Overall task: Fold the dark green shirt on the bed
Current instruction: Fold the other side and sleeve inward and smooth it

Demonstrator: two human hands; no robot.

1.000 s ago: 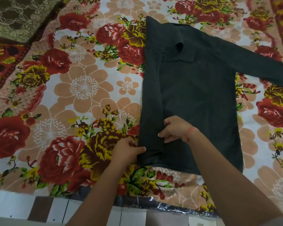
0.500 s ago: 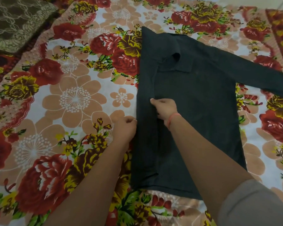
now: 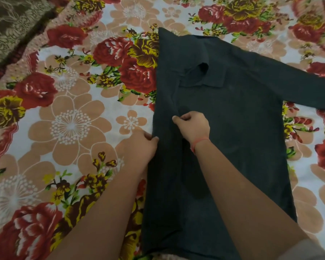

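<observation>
The dark green shirt [image 3: 238, 132] lies flat on the floral bedsheet [image 3: 68, 126], collar toward the far side. Its left side is folded inward over the body, and its right sleeve stretches out to the right edge of view. My left hand [image 3: 142, 146] grips the shirt's folded left edge at mid height. My right hand [image 3: 192, 125], with a red thread on the wrist, pinches the inner edge of the folded strip just right of my left hand.
A brown patterned cushion or blanket [image 3: 13, 21] lies at the far left corner. The floral sheet spreads wide to the left of the shirt and shows to its right under the sleeve.
Both hands have slid up along the folded left strip, from near the hem to the shirt's mid height. The view has moved closer to the shirt.
</observation>
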